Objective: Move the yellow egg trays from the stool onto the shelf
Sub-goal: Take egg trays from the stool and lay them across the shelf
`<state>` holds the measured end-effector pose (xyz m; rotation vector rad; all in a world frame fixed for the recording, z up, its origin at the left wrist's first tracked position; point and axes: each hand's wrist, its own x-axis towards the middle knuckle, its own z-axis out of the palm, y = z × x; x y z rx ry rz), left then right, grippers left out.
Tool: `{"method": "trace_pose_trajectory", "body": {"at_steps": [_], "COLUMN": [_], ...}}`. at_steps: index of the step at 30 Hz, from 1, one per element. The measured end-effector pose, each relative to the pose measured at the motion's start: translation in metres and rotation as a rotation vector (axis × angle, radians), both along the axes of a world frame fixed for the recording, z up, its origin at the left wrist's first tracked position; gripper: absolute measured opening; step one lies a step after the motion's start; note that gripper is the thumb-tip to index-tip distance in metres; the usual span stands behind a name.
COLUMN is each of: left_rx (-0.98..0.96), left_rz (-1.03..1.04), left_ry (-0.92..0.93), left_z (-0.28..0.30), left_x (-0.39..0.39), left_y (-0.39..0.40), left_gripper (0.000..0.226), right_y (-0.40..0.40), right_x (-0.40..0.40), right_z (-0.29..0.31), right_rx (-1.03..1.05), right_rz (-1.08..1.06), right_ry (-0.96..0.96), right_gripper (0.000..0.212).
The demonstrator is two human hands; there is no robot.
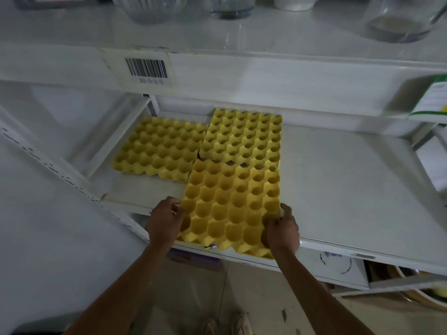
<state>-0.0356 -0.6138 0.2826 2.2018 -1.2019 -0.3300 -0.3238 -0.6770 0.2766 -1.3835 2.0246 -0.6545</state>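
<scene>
Glass bowls [232,7] stand on the upper shelf, above a barcode label [146,68] whose small print is too blurred to read. On the white shelf [338,180] below, two yellow egg trays [159,147] [244,137] lie side by side at the back. A third yellow tray [229,209], moulded with deep cups, sits at the shelf's front edge, overlapping the back right one. The left hand [165,222] and right hand [283,229] grip its near corners.

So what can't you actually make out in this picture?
Head view only:
- Stool: out of frame, so any trays left there are unseen.
- Front tray: both hands, left and right, cover its near corners.
- Barcode label: number below too blurred to read.
- Glass jars on the upper shelf: cut off by the top edge.
</scene>
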Motion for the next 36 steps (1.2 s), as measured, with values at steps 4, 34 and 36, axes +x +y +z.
{"method": "trace_pose_trajectory", "body": {"at_steps": [4, 34, 36], "left_rx": [0.017, 0.147, 0.125], "left_rz": [-0.077, 0.148, 0.27], "left_ry": [-0.03, -0.04, -0.08], "left_z": [-0.001, 0.04, 0.037], "left_x": [0.019, -0.007, -0.033], "left_y": [-0.011, 0.081, 0.121], "left_gripper": [0.028, 0.05, 0.051], "right_y": [0.0, -0.004, 0.013], "right_x": [0.011, 0.019, 0.019], "right_z": [-0.001, 0.057, 0.057], "right_rx": [-0.014, -0.508, -0.618], "right_rz": [0.0, 0.851, 1.009], "right_ry": [0.032, 0.471, 0.432], "right_gripper": [0.046, 0.062, 0.06]}}
